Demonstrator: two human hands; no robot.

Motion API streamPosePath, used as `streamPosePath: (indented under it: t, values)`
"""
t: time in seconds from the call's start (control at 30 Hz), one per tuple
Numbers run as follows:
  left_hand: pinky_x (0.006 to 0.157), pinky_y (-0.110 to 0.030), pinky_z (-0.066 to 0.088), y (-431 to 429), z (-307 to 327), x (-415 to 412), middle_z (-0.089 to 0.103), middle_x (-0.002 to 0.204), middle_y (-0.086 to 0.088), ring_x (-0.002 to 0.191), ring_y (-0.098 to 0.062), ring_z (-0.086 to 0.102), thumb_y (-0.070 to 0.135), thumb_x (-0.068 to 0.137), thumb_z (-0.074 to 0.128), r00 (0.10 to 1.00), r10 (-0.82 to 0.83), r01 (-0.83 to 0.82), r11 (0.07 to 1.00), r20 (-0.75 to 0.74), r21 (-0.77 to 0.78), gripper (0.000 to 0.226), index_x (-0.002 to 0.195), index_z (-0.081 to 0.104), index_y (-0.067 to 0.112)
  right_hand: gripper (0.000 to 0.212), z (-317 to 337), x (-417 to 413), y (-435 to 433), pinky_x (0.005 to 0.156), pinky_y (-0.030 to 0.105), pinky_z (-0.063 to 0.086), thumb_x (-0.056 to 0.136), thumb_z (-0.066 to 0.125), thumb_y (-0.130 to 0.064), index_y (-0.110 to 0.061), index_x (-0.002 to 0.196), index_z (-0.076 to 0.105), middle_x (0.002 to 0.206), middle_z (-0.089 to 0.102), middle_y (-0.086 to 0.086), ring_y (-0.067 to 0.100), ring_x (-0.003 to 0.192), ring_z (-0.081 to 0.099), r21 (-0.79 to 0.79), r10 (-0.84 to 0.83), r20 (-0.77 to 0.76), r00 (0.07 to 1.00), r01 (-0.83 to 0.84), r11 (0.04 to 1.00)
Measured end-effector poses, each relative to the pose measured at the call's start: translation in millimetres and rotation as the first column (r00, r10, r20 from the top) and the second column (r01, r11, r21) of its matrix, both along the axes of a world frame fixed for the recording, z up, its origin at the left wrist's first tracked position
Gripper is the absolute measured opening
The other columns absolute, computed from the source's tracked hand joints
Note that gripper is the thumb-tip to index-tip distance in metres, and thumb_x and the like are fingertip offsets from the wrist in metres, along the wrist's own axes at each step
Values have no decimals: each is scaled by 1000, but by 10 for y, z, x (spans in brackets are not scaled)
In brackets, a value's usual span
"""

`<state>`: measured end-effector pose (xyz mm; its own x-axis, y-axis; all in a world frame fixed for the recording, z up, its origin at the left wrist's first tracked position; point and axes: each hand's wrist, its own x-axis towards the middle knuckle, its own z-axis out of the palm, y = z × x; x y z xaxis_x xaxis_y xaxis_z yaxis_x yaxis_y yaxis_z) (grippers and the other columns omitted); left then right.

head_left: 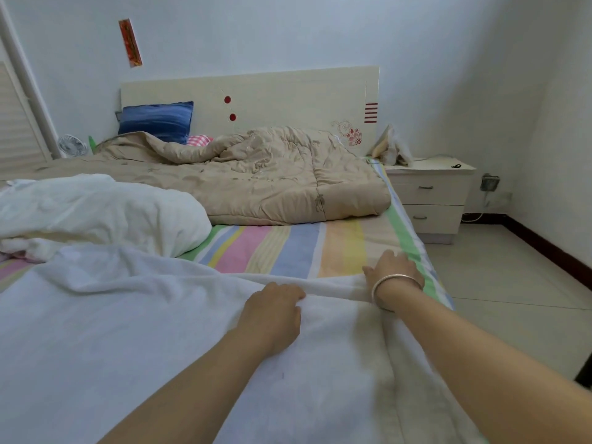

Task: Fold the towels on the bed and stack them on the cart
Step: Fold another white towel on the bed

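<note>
Item: white towel (144, 331), lying spread across the lower half of the frame on the bed (288, 248), covering the near part of the striped sheet. Left hand (275, 312): sitting at centre frame on the towel's far edge, its fingers (293, 294) curling tightly round a raised ridge of cloth and gripping it. Right hand (392, 267): lying right of centre at the towel's far corner, near the bed's right edge, fingers bending down onto the cloth with the thumb tucking against the hem, holding the corner; a silver bracelet (395, 283) is circling the wrist. The ridge of towel is running between the two hands. Second lot: a heap of white towels (96, 209), lying unfolded at middle left of the frame, just beyond the spread towel. Further stock: a beige quilt (272, 174) bunching at upper centre, a blue pillow (157, 120) leaning on the headboard (288, 97), a white nightstand (429, 193) standing at right.
</note>
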<state>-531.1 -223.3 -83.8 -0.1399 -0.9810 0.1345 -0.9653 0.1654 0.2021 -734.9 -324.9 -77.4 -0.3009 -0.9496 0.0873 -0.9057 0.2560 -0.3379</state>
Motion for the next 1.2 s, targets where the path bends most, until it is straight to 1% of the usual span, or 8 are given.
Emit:
streamPosePath:
  t: [0.17, 0.37, 0.57, 0.8, 0.9, 1.0, 1.1, 1.2]
  values:
    - [94, -36, 44, -79, -56, 20, 54, 130, 1, 124, -21, 43, 37, 98, 43, 974, -93, 69, 990, 206, 119, 38, 134, 52, 32, 48, -37, -142, -283, 85, 33, 52, 72, 72, -50, -16, 105, 67, 98, 67, 4, 27, 90, 62, 210, 72, 74, 995, -86, 974]
    - [88, -36, 40, -131, -58, -40, 46, 136, -1, 125, -23, 41, 34, 96, 48, 949, -84, 66, 995, 303, 70, 50, 144, 35, 28, 16, -43, -279, -348, 82, 31, 51, 78, 70, -31, -21, 71, 61, 95, 68, 7, 30, 94, 63, -14, -21, 259, 966, 26, 1000]
    - [68, -33, 30, -103, -83, -164, 45, 122, -3, 113, -23, 44, 21, 93, 52, 910, -60, 100, 992, 410, -78, 41, 133, 42, 20, 7, -245, -269, -250, 78, 31, 43, 86, 61, -24, -23, 93, 61, 110, 65, 10, 32, 102, 60, -91, -116, 407, 906, 166, 982]
    - [47, -26, 12, 23, 36, -98, 46, 64, 1, 58, -19, 47, -6, 35, 73, 946, -31, 147, 929, 323, -340, 49, 61, 41, 21, 31, -8, 3, 132, 77, 31, 45, 90, 56, -47, -22, 74, 52, 100, 67, 8, 29, 97, 60, -35, 209, 168, 963, -206, 978]
    - [51, -30, 27, 114, -7, 6, 53, 68, -2, 62, -22, 50, -6, 35, 71, 924, -90, 257, 866, 372, -429, 39, 58, 49, 17, 51, 132, 159, 353, 74, 30, 43, 91, 44, -62, -16, 78, 62, 75, 61, 4, 25, 77, 58, 275, 324, 196, 925, -369, 888]
    - [94, -42, 46, 244, -54, 202, 67, 109, -5, 105, -26, 61, 25, 58, 71, 836, -302, 457, 845, 458, -277, 18, 70, 60, 20, 60, 294, 247, 680, 72, 30, 49, 87, 40, -71, -23, 75, 73, 72, 69, -4, 15, 65, 57, 359, 360, 400, 843, -505, 785]
    - [115, -37, 29, 379, 38, 408, 63, 113, 11, 112, -9, 55, 52, 73, 43, 911, -327, 347, 937, 252, -39, 24, 74, 49, 29, 55, 364, 330, 892, 82, 28, 52, 85, 49, -69, -23, 84, 77, 88, 74, -10, 11, 71, 56, 382, 456, 404, 793, -599, 704]
    - [93, -30, 45, 428, 102, 519, 60, 93, 17, 91, -3, 54, 47, 83, 43, 974, -188, 200, 976, -128, 86, 17, 84, 53, 34, 52, 394, 412, 978, 72, 27, 50, 82, 60, -63, -16, 99, 73, 96, 71, -1, 18, 75, 58, 416, 547, 190, 815, -572, 707]
